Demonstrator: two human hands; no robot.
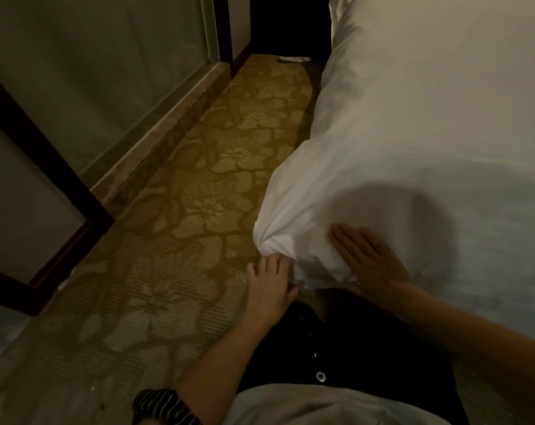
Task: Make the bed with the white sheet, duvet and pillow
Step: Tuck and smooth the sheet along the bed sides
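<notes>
White sheet [419, 124]: corner bunched.
Your right hand [366, 260] lies flat on it, fingers straight; left hand [269, 291] touches beneath, grip unclear.

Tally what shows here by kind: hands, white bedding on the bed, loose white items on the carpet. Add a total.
Hands: 2, the left hand at the bunched corner, the right hand flat on the cloth
White bedding: 1, the white sheet
Loose white item at the far end of the carpet: 1
Total: 4
</notes>
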